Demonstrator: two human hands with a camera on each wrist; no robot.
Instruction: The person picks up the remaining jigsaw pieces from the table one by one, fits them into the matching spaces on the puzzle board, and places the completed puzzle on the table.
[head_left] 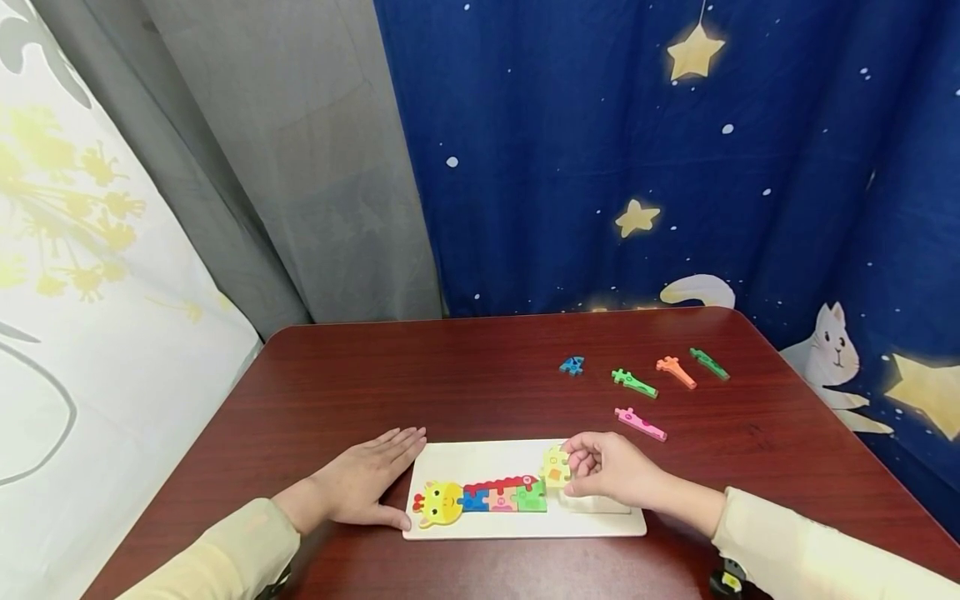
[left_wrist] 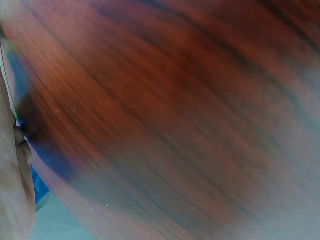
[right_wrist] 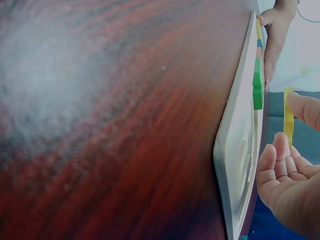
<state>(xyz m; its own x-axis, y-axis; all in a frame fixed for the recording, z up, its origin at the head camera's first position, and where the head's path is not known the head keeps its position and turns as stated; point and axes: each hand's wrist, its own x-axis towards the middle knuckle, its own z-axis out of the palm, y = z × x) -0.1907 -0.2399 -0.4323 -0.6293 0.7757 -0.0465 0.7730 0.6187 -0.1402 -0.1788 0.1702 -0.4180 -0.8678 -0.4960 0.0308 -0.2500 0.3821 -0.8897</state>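
Note:
A wooden puzzle board point(head_left: 480, 457) lies flat on the table. In its recess sit a yellow giraffe head point(head_left: 442, 505), blue point(head_left: 474, 501), salmon point(head_left: 502, 500) and green point(head_left: 532, 498) pieces, with a red strip point(head_left: 495, 483) along their top. My right hand point(head_left: 618, 468) pinches a yellow puzzle piece point(head_left: 556, 471) between thumb and fingers. It is held over the board, and its thin edge point(right_wrist: 288, 120) shows in the right wrist view. Fingers extended, my left hand point(head_left: 367, 479) rests at the board's left edge; only a sliver of the hand point(left_wrist: 15, 185) shows in the left wrist view.
Beyond the board on the red-brown table point(head_left: 420, 375) lie loose puzzle pieces: blue point(head_left: 572, 366), light green point(head_left: 634, 383), orange point(head_left: 677, 372), dark green point(head_left: 709, 364) and pink point(head_left: 641, 424). Curtains point(head_left: 540, 167) hang behind the table's far edge.

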